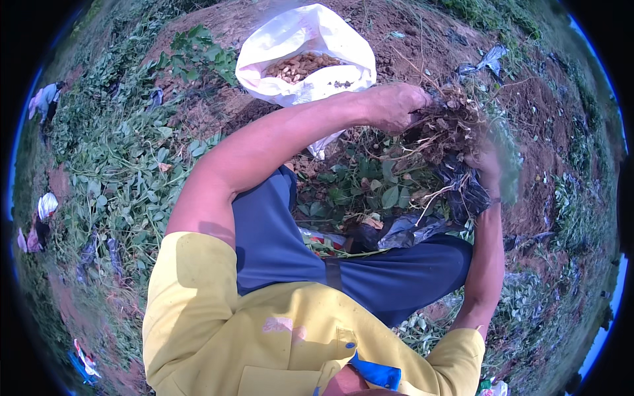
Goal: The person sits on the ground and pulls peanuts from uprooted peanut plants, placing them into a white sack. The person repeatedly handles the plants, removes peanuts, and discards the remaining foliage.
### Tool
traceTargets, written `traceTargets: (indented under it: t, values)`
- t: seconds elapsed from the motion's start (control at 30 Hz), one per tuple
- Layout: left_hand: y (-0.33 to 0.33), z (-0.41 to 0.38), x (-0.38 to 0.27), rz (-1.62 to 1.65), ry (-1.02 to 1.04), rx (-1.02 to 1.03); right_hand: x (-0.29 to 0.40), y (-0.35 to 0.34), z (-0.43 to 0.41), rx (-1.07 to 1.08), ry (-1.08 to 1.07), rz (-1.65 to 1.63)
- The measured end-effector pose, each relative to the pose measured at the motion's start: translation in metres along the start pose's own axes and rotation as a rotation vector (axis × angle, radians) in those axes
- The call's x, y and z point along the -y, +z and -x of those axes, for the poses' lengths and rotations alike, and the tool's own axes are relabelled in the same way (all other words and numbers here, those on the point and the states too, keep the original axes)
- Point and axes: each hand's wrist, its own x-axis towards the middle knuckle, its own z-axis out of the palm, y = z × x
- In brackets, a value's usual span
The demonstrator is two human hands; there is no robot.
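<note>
My left hand (403,105) reaches across from the left, its fingers curled at the soil-covered roots of a bunch of peanut plants (453,121); the fingertips are hidden. On the right, my right hand (484,161) grips that bunch from the far side, partly blurred and covered by roots and leaves. Black plastic film (465,190) hangs beneath the roots near my right wrist. Beyond my left forearm stands an open white woven sack (346,49) with unshelled peanuts (302,67) inside.
Leafy peanut plants (119,173) spread over the ground at left, with more between my legs (366,188). Crumpled plastic film (411,231) lies by my bent leg. Bare soil (532,148) shows at right. Two people (44,101), (34,237) are far off at the left edge.
</note>
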Motion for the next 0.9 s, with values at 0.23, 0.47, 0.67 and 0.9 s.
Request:
traceTargets:
  t: [0.23, 0.47, 0.67, 0.9]
  values:
    - [-0.038, 0.036, 0.091, -0.478, -0.482, -0.026, -0.009, -0.014, 0.008, -0.102, 0.032, -0.03]
    - [-0.087, 0.06, 0.112, -0.454, -0.623, -0.336, -0.049, -0.062, 0.016, 0.003, -0.077, -0.071]
    - [-0.016, 0.018, 0.018, 0.153, -0.251, 0.137, -0.035, -0.037, -0.001, 0.058, 0.001, -0.178]
    - [0.003, 0.0, -0.003, 0.258, -0.462, 0.377, 0.006, 0.009, -0.001, -0.006, 0.063, -0.147]
